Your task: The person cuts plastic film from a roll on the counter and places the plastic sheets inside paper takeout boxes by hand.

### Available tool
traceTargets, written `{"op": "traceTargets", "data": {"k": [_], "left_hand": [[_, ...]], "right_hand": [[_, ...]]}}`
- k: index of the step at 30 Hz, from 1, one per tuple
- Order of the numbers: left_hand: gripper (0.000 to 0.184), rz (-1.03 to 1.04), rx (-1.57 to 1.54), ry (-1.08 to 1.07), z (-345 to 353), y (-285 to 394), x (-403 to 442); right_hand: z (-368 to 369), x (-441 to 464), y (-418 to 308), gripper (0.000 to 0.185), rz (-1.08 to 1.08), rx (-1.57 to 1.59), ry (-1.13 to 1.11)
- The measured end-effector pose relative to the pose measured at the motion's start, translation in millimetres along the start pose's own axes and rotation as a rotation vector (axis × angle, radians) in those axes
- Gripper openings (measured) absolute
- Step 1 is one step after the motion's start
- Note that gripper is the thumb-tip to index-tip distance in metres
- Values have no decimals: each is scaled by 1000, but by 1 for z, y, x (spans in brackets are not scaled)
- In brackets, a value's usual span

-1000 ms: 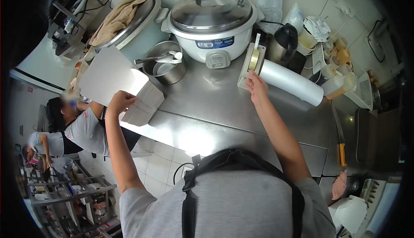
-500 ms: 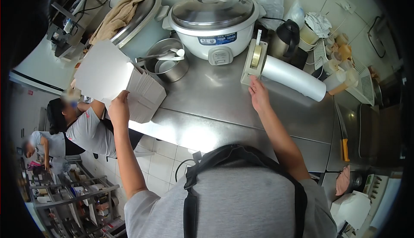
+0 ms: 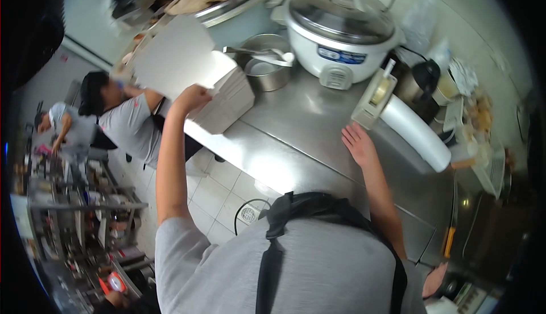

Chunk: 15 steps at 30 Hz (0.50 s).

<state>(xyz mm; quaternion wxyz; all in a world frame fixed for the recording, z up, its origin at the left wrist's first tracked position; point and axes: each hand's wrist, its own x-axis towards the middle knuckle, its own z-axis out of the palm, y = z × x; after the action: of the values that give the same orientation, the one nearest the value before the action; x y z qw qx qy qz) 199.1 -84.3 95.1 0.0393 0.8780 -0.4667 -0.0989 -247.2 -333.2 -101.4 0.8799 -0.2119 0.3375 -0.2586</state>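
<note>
My left hand is closed, with the fingertips pinched together at the front of a stack of folded white cartons. A small white edge shows by the fingertips, and I cannot make out what it belongs to. Behind the hand, a broad white cardboard flap stands tilted up. My right hand is open, palm down over the steel counter, fingers stretched out. Just beyond its fingertips stands a beige tape dispenser with a roll of tape. A long white roll lies against the dispenser's right side.
A large rice cooker and a steel pot with utensils stand behind. Another big cooker bears a brown cloth. On the right lies a yellow-handled knife. A co-worker is at the left, near metal shelving.
The view has turned and shifted. My left hand has moved from the flap's corner to the front of the carton stack. My right hand has drawn slightly away from the dispenser, fingers spread.
</note>
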Motion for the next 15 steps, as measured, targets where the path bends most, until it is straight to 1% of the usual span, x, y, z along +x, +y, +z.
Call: {"op": "traceTargets", "data": {"k": [2, 5, 8, 9, 12, 15], "left_hand": [[22, 123, 213, 199, 6, 24, -4], [24, -41, 347, 490, 8, 72, -25], [29, -168, 302, 592, -1, 84, -33], [28, -125, 259, 704, -4, 88, -39], [26, -114, 138, 851, -15, 100, -58], [24, -125, 89, 911, -20, 113, -78]], "right_hand": [[-3, -16, 3, 48, -3, 42, -59], [-6, -37, 7, 49, -46, 13, -79], [-19, -44, 17, 50, -75, 16, -99], [-21, -46, 20, 50, -83, 8, -98], [-24, -52, 25, 52, -112, -13, -102], [-25, -60, 27, 55, -133, -38, -92]]}}
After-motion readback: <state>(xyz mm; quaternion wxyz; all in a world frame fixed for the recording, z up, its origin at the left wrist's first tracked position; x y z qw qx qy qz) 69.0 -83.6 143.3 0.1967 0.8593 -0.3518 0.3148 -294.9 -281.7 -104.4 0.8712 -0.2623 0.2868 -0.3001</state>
